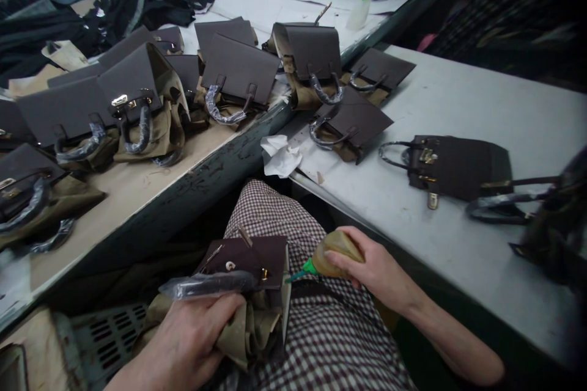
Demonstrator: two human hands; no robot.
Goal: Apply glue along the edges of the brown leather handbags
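A dark brown handbag (270,253) rests on my lap over a checked cloth, its handle wrapped in clear plastic. My left hand (192,330) is closed on the bag's olive lining (250,330), just below the handle. In my right hand (362,263) is a yellowish squeeze bottle (337,250) with a green nozzle, tilted to the left. The nozzle tip is at the pale right edge of the bag; whether it touches is too fine to tell. The fingertips of my left hand are hidden in the lining.
Several part-made handbags (243,67) with wrapped handles stand along the left bench. Another dark handbag (458,165) lies on the right table (504,104). Crumpled white paper (280,156) sits at the corner between them. A grey plastic basket (110,336) is at lower left. A second green-tipped bottle (360,12) stands behind.
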